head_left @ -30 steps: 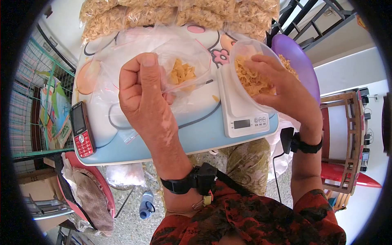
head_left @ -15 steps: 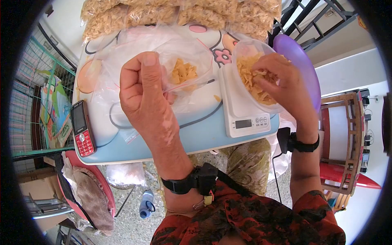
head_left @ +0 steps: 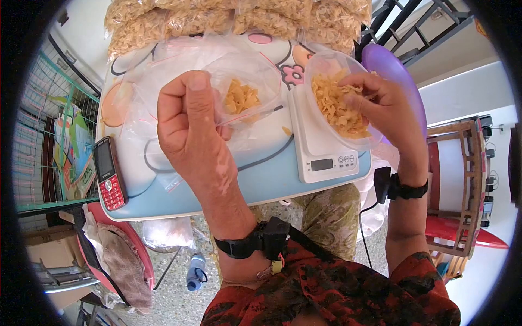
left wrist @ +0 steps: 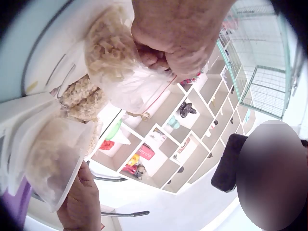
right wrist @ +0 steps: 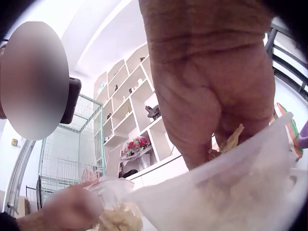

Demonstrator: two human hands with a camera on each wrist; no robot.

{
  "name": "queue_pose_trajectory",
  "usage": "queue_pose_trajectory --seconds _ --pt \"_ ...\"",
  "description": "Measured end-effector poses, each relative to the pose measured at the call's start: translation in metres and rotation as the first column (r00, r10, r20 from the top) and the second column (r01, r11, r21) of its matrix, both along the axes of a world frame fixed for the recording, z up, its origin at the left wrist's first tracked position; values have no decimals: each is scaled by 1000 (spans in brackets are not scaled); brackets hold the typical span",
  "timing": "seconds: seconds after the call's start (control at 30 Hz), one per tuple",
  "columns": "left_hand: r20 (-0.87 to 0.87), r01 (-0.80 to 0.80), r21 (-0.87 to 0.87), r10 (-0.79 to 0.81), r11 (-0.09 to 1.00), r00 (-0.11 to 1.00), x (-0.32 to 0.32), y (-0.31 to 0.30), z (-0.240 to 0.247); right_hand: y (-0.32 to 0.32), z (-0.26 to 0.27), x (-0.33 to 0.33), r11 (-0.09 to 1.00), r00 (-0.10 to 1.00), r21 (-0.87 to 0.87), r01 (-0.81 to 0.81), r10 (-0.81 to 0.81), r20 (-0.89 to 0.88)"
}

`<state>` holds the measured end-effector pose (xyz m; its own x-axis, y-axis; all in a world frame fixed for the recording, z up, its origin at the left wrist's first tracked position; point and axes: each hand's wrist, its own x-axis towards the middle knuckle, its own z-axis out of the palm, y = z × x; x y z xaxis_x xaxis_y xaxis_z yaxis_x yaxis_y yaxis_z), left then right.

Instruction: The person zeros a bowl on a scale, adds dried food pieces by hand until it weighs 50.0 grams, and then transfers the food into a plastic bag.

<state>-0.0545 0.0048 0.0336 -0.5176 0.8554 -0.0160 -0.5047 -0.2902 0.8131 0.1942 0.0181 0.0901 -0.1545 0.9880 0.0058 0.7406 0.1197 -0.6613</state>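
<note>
My left hand (head_left: pixel 190 117) grips the rim of a clear zip bag (head_left: pixel 266 81) between thumb and curled fingers. Inside it is a small heap of dried yellowish flakes (head_left: pixel 241 96). The left wrist view shows the same bag (left wrist: pixel 130 91) hanging below that hand. On a white kitchen scale (head_left: pixel 321 146) stands a translucent plastic tub (head_left: pixel 365 142), tilted, holding more flakes (head_left: pixel 334 108). My right hand (head_left: pixel 383 103) is over the tub's right side, thumb and fingers curled together at the flakes. In the right wrist view a few flakes (right wrist: pixel 233 139) stick out from between its fingers.
Filled bags of flakes (head_left: pixel 206 22) line the table's back edge. A purple basin (head_left: pixel 397 70) stands right of the tub. A red and black phone (head_left: pixel 109 174) lies at the left edge. Flat clear bags (head_left: pixel 147 108) and a stray flake (head_left: pixel 287 131) lie on the table (head_left: pixel 261 185).
My right hand, spread over the tub at first, has brought its fingers and thumb together among the flakes. My left hand keeps its hold on the bag.
</note>
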Motion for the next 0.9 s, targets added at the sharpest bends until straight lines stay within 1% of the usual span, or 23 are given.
queue_pose_trajectory --seconds 0.03,0.13,0.23,0.33,0.43,0.53,0.63,0.77,0.83,0.9 --pt "-2 3 8 -3 1000 1000 -1 0 -1 1 -5 2 1000 1000 5 -29 29 -4" --pt "3 13 17 -13 1000 1000 -1 -1 0 0 -11 1 1000 1000 28 -4 4 -11" --pt "3 12 14 -13 1000 1000 0 -1 0 3 -13 6 975 989 214 -59 28 144" --pt "-1 10 14 -10 1000 1000 -1 0 -1 0 -2 1 996 998 72 58 -59 15" --pt "3 12 13 -12 1000 1000 -2 0 -2 0 -6 3 990 998 138 37 -29 -55" --pt "-3 14 18 -14 1000 1000 -2 1 -3 -2 4 3 999 999 -40 37 -38 -35" --pt "10 18 29 -19 999 1000 -3 0 -3 -3 8 -1 997 993 -68 35 -42 -108" --pt "11 15 6 -15 1000 1000 -4 0 -2 4 8 2 999 968 -36 32 -40 -248" --pt "14 25 26 -25 999 1000 -5 0 -3 6 6 3 999 954 -37 31 -41 -298" --pt "20 32 40 -33 999 999 -5 0 -4 5 8 4 995 973 -96 21 -43 -228"
